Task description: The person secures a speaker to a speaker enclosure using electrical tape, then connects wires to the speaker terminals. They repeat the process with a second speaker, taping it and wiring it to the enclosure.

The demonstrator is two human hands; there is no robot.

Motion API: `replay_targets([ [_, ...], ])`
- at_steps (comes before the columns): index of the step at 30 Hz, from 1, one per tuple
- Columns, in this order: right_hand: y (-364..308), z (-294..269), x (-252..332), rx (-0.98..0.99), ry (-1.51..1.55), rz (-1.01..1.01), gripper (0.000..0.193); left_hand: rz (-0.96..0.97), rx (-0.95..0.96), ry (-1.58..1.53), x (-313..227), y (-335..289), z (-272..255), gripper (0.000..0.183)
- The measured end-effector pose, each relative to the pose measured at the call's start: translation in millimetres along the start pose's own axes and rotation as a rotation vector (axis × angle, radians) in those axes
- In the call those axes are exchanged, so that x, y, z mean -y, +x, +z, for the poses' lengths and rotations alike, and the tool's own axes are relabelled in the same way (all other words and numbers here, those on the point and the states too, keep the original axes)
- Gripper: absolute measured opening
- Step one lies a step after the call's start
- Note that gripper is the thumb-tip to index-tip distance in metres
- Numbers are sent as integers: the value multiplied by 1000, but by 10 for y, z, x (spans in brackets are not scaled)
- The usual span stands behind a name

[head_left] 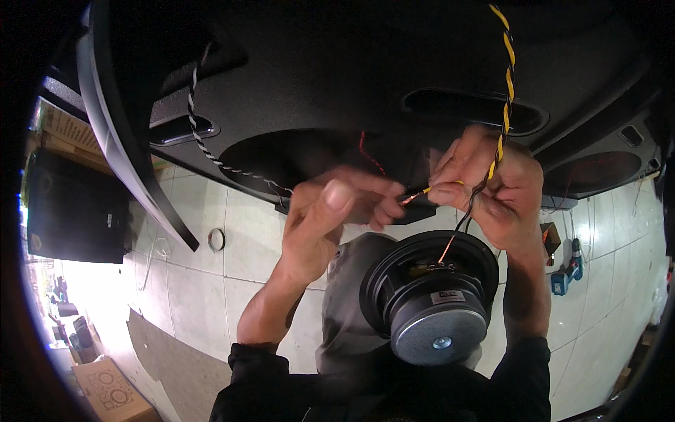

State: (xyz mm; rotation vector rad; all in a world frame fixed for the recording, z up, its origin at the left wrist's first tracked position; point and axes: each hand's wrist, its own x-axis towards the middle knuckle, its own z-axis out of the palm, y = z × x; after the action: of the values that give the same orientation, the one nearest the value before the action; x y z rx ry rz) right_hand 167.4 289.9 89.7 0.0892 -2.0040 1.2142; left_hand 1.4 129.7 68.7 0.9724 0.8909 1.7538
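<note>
Your left hand (315, 224) is blurred at the fingers, so you cannot tell whether they touch the bare copper end (414, 197) of the yellow-and-black cable (508, 77), which the top edge cuts off. Your speaker (432, 322) hides its own front, its label (448, 297) is too small to read, and the lower edge crops the cardboard box (112, 390).

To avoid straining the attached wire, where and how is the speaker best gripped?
Likely the wide rim of the speaker, from its left and right: it flares beyond the magnet, and the coppery wire joins the speaker's far side.
</note>
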Motion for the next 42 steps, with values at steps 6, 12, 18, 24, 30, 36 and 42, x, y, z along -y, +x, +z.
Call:
replay_targets([
  [6,1,17,101,24,-2,162,14,336,-20,1038,-30,-26,131,19],
  [12,-58,51,160,-67,260,424,14,1062,1,1483,94,152,40,30],
  [18,18,-30,12,43,-139,-42,13,-216,-42,29,24,1,67,35],
  [24,-32,-18,146,-36,237,435,13,959,19,1568,64,65,93,24],
  [30,-75,-15,44,-87,210,236,12,303,-97,656,70,67,134,37],
  [36,-29,-1,-15,-60,109,97,16,-77,63,347,31,55,117,20],
  [42,-61,-28,152,-99,275,488,13,978,-17,1570,120,86,102,22],
])
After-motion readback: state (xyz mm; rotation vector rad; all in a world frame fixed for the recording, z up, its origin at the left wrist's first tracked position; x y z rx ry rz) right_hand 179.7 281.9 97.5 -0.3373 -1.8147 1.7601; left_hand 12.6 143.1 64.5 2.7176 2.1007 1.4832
